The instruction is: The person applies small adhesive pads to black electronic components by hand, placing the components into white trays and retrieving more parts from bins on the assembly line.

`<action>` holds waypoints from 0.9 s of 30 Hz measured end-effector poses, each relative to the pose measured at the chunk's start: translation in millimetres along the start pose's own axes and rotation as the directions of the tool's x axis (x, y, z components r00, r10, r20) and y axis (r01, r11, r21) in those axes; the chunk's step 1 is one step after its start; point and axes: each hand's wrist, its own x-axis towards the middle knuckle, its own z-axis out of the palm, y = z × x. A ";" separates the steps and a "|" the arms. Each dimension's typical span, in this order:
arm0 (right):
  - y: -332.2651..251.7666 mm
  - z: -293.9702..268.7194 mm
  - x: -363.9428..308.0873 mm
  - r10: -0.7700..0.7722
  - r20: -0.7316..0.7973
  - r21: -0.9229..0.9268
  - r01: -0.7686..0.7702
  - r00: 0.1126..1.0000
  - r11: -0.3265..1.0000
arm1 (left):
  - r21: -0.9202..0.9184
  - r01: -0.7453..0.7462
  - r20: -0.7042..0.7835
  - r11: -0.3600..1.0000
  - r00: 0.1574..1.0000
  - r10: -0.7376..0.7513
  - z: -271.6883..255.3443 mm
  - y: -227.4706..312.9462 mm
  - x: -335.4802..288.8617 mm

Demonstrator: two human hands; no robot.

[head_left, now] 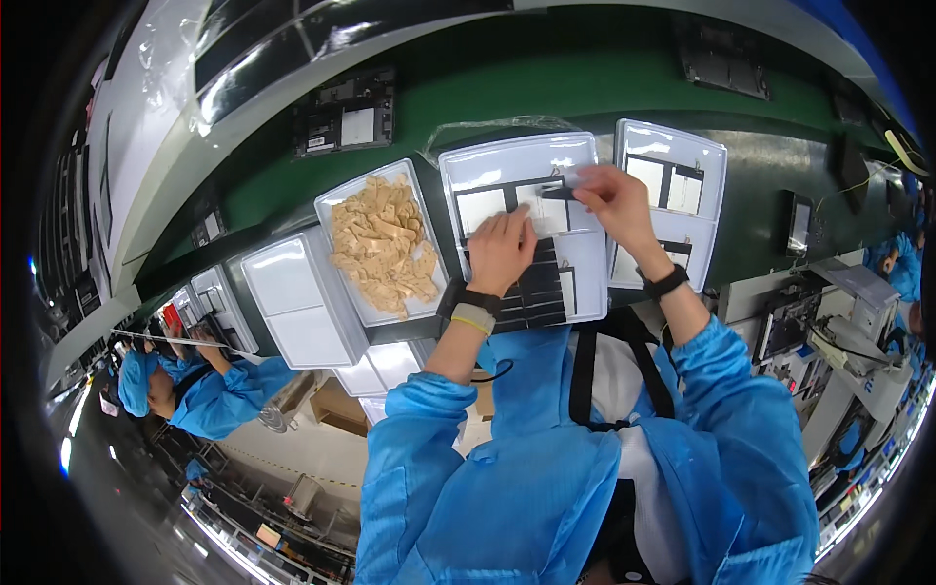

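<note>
In a white plastic tray (590, 234) in front of me lie flat white battery packs (485, 208) with black borders. My left hand (502, 252) rests over them, its fingers stretched out and the fingertips on the white face of one pack (538, 216). At that pack's upper right, my right hand (616, 202) has thumb and forefinger pinched on a thin black strip (556, 192). A glossy, see-through bit shows by these fingertips, too blurred to make out. Below my left hand, a sheet of black strips (531, 295) lies over the tray's near part.
Left of the tray, another tray (441, 292) holds a heap of tan paper pieces (385, 244). White trays (302, 297) are stacked farther left. A tray with more packs (671, 185) stands at right. Dark device frames (346, 112) lie on the green belt (526, 68) beyond. A co-worker (210, 380) sits at left.
</note>
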 end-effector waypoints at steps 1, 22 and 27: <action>-1.2 8.1 6.4 -0.032 0.024 0.002 0.032 0.999 0.999 | 0.002 0.001 -0.067 1.000 0.998 0.000 2.5 -5.0 1.6; 2.6 32.4 31.7 -0.065 0.071 -0.149 0.075 0.995 0.986 | 0.151 -0.054 -0.088 0.987 0.994 0.068 6.5 -18.3 2.4; 3.0 31.4 31.7 -0.040 0.069 -0.156 0.050 0.997 0.987 | 0.169 -0.074 -0.096 0.983 0.991 0.091 10.4 -19.2 4.1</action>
